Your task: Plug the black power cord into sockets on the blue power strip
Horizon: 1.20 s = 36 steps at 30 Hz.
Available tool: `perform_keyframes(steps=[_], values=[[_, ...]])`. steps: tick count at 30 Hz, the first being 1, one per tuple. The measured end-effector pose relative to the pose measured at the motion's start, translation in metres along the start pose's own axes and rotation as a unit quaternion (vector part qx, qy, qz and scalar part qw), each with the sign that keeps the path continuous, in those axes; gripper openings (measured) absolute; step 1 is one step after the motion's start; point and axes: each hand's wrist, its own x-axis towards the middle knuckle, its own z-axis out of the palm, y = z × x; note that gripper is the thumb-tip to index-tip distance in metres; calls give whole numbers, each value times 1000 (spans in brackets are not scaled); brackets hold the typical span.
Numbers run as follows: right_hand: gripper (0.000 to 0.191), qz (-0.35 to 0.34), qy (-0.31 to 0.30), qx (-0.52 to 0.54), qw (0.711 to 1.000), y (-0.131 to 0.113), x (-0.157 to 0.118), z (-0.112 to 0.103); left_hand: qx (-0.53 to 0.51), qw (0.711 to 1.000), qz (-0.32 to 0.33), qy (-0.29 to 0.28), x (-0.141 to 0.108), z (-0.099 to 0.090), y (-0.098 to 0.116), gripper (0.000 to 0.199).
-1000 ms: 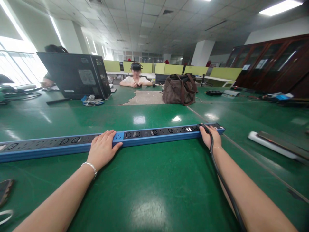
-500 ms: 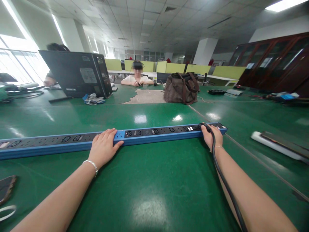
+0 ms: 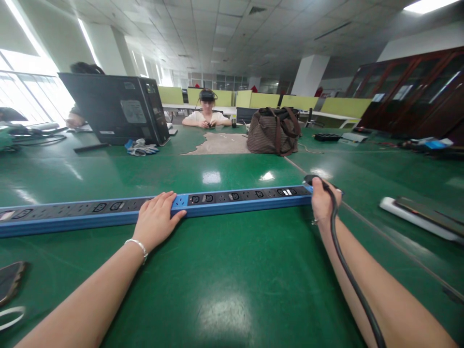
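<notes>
A long blue power strip [image 3: 232, 204] with black sockets lies across the green table, running out of view on the left. My left hand [image 3: 158, 215] rests on it beside a blue socket, fingers stretched out over the top and thumb along the front side. Near the strip's right end, my right hand [image 3: 322, 200] is closed round a black power plug [image 3: 310, 180]. The plug's front is raised just above the strip and points left. From it a thick black cord [image 3: 342, 263] runs down over my right forearm. My right hand hides part of the strip's end.
A white bar with a dark phone-like slab [image 3: 422, 220] lies to the right. A phone [image 3: 11, 280] sits at lower left. Farther back stand a black computer case [image 3: 119, 111], gloves [image 3: 141, 147] and a brown bag [image 3: 272, 133]. Another person [image 3: 206, 116] sits opposite.
My right hand has moved right and slightly up with the plug, which has come away from the strip's socket face. My left hand has stayed in place.
</notes>
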Motion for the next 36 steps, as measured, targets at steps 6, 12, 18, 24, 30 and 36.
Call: perform_keyframes(steps=[6, 12, 18, 24, 30, 36], values=[[48, -24, -137, -26, 990, -46, -27, 20, -4, 1000, -3, 0, 0, 0, 0, 59], [39, -48, -176, -29, 983, -64, -38, 24, -8, 1000, -5, -1, 0, -3, 2, 58], [38, -48, -175, -68, 981, -66, -40, 23, 6, 1000, -4, -2, 0, -3, 3, 58], [40, -60, -171, -80, 980, -70, -41, 23, 3, 1000, -1, 1, 0, -3, 2, 58], [38, -104, -168, -103, 975, -71, -41, 24, -1, 1000, -4, 1, -1, -2, 2, 57], [39, -152, -177, -138, 963, -70, -40, 25, -4, 1000, -4, 1, 0, -3, 2, 58]])
